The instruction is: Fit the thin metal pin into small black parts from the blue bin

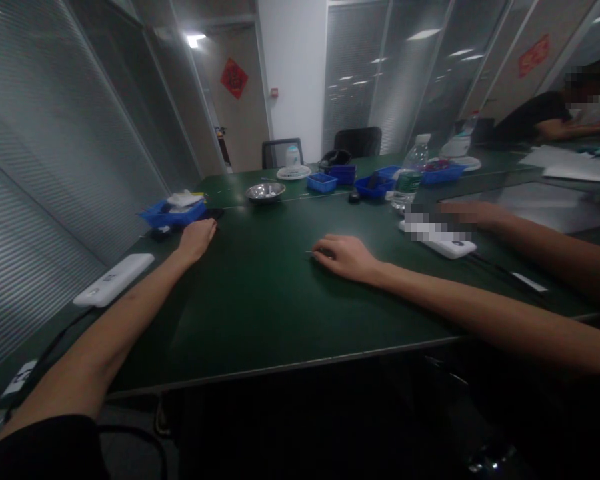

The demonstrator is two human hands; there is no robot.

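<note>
My left hand (197, 240) rests on the green table (260, 293) with its fingers curled in; whatever is between them is hidden. Just beyond it lie a dark flat object (214, 214) and a blue basket (173, 212) holding white and yellow items. In the middle of the table, my right hand (347, 257) is closed in a pinch on a thin, light, needle-like piece (309, 252). Only its tip shows past the fingers, so its kind is unclear. A shiny metal bowl (265, 193) stands farther back, between the two hands.
White devices with cables lie at left (114, 280) and right (443, 240). A plastic bottle (411, 173) stands behind the right one. Several blue baskets (323, 183) line the back. Another person's arm (545, 243) reaches in from the right; a further person (540, 120) sits beyond.
</note>
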